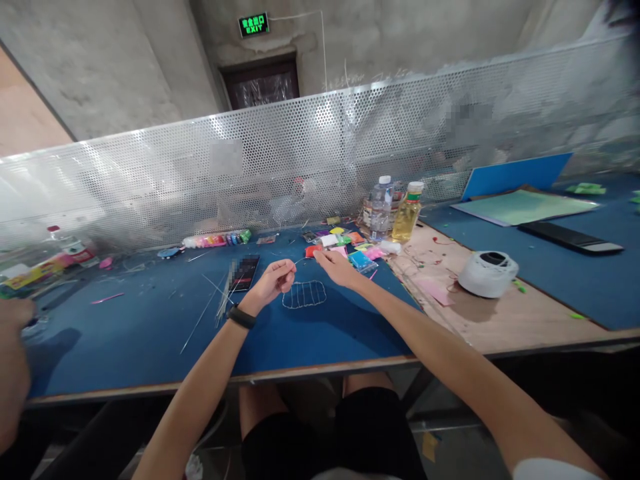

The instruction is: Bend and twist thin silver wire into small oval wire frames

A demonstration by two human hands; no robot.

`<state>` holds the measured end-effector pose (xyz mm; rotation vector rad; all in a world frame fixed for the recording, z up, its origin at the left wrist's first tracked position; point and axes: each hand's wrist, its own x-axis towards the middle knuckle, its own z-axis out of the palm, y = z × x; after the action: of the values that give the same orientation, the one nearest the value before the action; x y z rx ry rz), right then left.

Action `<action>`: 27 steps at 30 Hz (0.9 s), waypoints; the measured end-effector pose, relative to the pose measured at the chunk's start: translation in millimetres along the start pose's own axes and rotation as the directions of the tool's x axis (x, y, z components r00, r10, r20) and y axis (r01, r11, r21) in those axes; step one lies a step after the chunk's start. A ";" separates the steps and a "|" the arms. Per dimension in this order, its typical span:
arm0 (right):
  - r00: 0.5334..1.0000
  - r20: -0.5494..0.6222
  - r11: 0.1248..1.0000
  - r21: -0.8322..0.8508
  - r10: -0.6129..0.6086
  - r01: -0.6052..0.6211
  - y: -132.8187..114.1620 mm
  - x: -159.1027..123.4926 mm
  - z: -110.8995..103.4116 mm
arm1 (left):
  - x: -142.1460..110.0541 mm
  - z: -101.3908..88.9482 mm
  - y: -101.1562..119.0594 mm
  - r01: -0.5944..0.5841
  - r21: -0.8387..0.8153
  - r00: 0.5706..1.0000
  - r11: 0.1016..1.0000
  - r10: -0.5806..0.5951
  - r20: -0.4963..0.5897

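Observation:
My left hand (273, 281), with a black band on its wrist, is closed in a pinch above the blue table. From its fingertips a thin wire (303, 259) runs across to my right hand (336, 265), whose fingers are also closed on it. Below and between the two hands lies a pale wire frame (305, 307), a rounded oblong with several crossbars. To the left of my left hand, loose straight wires (204, 313) lie beside a dark phone (245, 273). Just behind my right hand sits a small red packet (313, 251).
Clear bottle (381, 207) and yellow-liquid bottle (403, 217) stand behind colourful packets (361, 261). A white tape-like roll (487, 273) sits on bare wood at right. A perforated metal screen (280, 160) borders the back. Another person's hand (15, 317) is at the left edge.

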<state>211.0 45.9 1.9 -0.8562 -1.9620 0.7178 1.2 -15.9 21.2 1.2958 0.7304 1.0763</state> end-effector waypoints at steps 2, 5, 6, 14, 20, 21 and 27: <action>1.000 0.019 1.000 -0.022 -0.011 0.012 0.7 -0.6 -0.9 | 0.9 -0.5 -1.6 0.027 0.028 1.000 0.999 -0.027 0.015; 0.999 0.033 0.998 -0.060 -0.027 0.029 -0.1 -1.8 -3.1 | 2.0 -0.6 -4.2 0.067 0.058 0.996 0.996 -0.070 0.053; 0.999 0.031 0.997 -0.072 -0.030 0.032 -0.7 -2.1 -3.8 | 2.2 -0.5 -4.8 0.074 0.058 0.995 0.996 -0.078 0.061; 0.998 0.045 0.995 -0.089 -0.034 0.038 -2.7 -2.1 -3.2 | 3.7 -1.6 -9.1 -0.025 0.094 0.999 0.995 0.021 0.036; 0.998 0.067 0.995 -0.099 -0.003 0.009 3.9 -0.1 -5.4 | 4.5 -3.0 -11.5 -0.047 0.067 0.999 0.997 0.045 0.024; 0.997 0.073 0.993 -0.115 0.002 0.006 4.9 -0.1 -6.9 | 4.4 -3.6 -10.5 -0.051 0.057 0.999 0.997 0.050 0.022; 0.992 0.111 0.950 -0.299 -0.058 0.089 1.9 -2.2 -17.5 | 2.6 -12.4 2.0 -0.106 -0.054 0.990 0.993 0.100 -0.100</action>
<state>227.7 48.1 7.7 -0.9368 -2.2201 0.4279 -9.5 -8.9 21.4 1.2480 0.7045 1.2434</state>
